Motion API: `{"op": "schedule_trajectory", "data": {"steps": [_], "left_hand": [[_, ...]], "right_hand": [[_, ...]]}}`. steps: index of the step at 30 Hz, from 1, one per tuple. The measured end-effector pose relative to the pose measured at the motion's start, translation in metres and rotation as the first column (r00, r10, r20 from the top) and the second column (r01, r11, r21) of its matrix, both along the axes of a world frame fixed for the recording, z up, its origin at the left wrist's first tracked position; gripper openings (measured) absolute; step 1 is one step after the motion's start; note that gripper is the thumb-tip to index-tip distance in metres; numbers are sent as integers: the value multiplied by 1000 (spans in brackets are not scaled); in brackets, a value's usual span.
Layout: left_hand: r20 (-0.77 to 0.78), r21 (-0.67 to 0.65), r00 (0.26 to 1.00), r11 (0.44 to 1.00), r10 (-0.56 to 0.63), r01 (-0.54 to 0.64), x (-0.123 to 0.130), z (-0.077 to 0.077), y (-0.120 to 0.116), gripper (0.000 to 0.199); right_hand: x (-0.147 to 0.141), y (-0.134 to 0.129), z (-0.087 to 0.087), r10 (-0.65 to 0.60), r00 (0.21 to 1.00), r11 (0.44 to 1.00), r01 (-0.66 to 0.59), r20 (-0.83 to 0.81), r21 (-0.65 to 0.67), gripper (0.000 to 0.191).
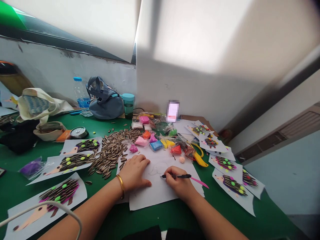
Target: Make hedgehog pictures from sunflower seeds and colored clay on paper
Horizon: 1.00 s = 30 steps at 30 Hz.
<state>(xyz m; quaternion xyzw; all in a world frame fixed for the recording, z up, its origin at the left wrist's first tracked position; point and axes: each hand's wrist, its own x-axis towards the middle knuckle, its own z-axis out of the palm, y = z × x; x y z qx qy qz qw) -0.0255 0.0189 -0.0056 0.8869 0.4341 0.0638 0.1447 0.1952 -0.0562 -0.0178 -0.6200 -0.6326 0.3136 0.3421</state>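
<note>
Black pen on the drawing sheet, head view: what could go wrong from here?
The left hand rests on the paper; if it lifts, the paper might slide under the black pen in the right hand and spoil the line. Also, the sunflower seeds heaped close by could get knocked onto it.

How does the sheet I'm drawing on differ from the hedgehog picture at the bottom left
The drawing sheet shows only thin outlines, whereas the hedgehog picture has a colored animal with dark spines and green balls. The left hand rests on the drawing sheet while the right hand holds a black pen over it; no hand is on the hedgehog picture. Both have white paper.
</note>
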Motion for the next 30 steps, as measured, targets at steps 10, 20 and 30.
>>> {"op": "schedule_trajectory", "data": {"steps": [10, 20, 30], "left_hand": [[-8, -1, 1000, 1000, 2, -2, 0, 0, 1, 77], [-5, 1, 1000, 1000, 0, 0, 0, 0, 0, 77], [-10, -4, 1000, 1000, 5, -5, 0, 0, 1, 78]], "right_hand": [[2, 3, -5, -28, 1000, 999, 28, 6, 20, 16], [2, 2, -5, -41, 999, 999, 41, -7, 28, 15], [3, 3, -2, -53, 999, 998, 52, 12, 42, 16]]}}
